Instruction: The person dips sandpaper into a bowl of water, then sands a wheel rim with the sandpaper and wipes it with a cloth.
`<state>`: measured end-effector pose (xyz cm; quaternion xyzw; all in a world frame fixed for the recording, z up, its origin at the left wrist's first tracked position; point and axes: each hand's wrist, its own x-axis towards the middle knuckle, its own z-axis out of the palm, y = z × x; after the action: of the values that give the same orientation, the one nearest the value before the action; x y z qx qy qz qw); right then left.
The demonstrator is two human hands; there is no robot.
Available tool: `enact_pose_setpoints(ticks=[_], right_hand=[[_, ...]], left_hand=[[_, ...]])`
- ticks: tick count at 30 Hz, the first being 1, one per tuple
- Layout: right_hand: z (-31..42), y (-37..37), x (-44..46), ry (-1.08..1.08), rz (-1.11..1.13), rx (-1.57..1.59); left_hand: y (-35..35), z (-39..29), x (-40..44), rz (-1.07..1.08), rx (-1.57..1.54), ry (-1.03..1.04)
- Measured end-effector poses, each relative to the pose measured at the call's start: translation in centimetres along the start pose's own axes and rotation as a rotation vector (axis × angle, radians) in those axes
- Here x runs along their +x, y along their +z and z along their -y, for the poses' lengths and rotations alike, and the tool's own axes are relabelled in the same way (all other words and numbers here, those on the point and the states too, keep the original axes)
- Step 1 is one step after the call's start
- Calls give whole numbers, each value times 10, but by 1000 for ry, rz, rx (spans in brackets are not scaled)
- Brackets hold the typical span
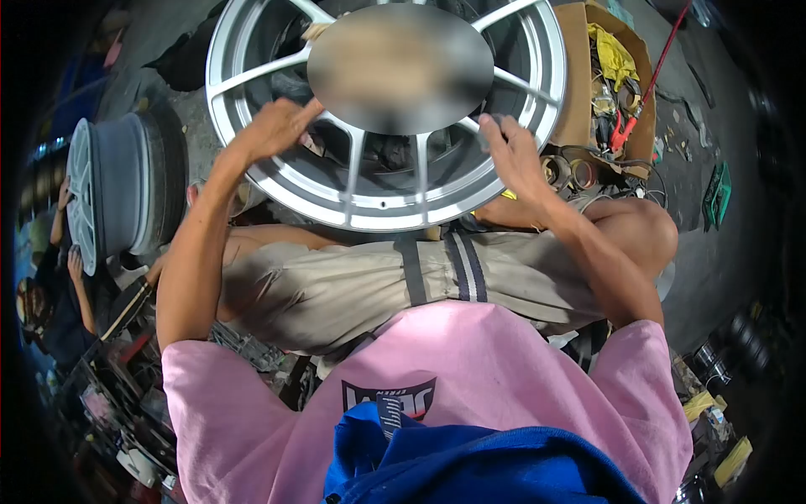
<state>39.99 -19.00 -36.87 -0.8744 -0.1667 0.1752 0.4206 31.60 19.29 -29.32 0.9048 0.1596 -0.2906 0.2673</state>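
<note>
A silver multi-spoke alloy wheel (384,220) lies face up in front of my crossed legs. A blurred oval hides its hub and the inner ends of its spokes. Over the wheel's left part is my left hand (285,128), its fingers curled and pressed together; their tips reach the blurred patch, so what they hold is hidden. At the right side, my right hand (514,155) is bent over the spokes, with a small grey piece (484,126) at its fingertips. That piece is smeared and its kind is unclear.
A cardboard box (573,84) with a yellow cloth (614,55) and red-handled tools (623,130) stands at the right. Tape rolls (583,174) lie before it. At the left, another person's hands (75,262) touch an upright wheel (117,185). A green object (716,195) lies far right.
</note>
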Motion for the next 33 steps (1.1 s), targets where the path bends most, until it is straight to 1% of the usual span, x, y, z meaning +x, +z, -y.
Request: enact_pose_setpoints(ticks=[1,3,5,6,7,8,9,11,13,14,15,16,17,19,20,21,22,23,25,26,27,29,31,33], right_hand=[[5,11,-10,52,43,139],[18,31,-31,158,110,368],[29,47,-40,186,205,391],[29,50,-40,74,237,239],[29,51,-37,70,243,233],[28,49,-33,108,307,186],[28,46,-29,146,375,134],[35,29,-21,116,429,119],[52,9,-11,-539,187,-132],[72,-5,-4,-561,96,-231],[84,-17,1,-580,-2,-327],[74,-23,8,-557,-51,-311],[72,-29,15,-638,-76,-408],[60,-24,23,-734,-17,-626],[58,-19,24,-748,-17,-635],[56,-13,26,-826,6,-682],[57,-7,27,-902,34,-726],[58,-5,27,-916,43,-728],[58,-4,26,-938,-50,-757],[55,-2,27,-943,-68,-754],[54,4,29,-941,-91,-752],[57,21,41,-935,-107,-779],[62,38,50,-907,-115,-828],[65,28,47,-917,-91,-805]], left_hand=[[-14,2,2,-27,35,4],[-32,16,20,-145,104,44],[-53,19,38,-168,335,114],[-50,25,39,-322,588,401],[-56,28,48,-319,718,428],[-55,35,52,-336,716,436],[-54,27,46,-354,710,442],[-55,9,27,-398,712,411],[-55,11,18,-561,487,527],[-52,12,16,-687,283,502],[-64,-21,-9,-522,227,205],[-61,-35,-20,-586,146,337],[-58,-46,-24,-651,66,473],[-26,-58,-12,-847,61,816],[-13,-69,-12,-862,230,846],[3,-70,1,-854,313,946],[16,-69,12,-821,416,915],[22,-64,22,-782,517,881],[9,-55,43,-673,542,788],[1,-54,53,-559,319,732],[-14,-63,43,-821,223,924],[-40,-73,23,-861,215,796],[-68,-66,13,-973,179,704],[-92,-57,-4,-1091,125,478]])
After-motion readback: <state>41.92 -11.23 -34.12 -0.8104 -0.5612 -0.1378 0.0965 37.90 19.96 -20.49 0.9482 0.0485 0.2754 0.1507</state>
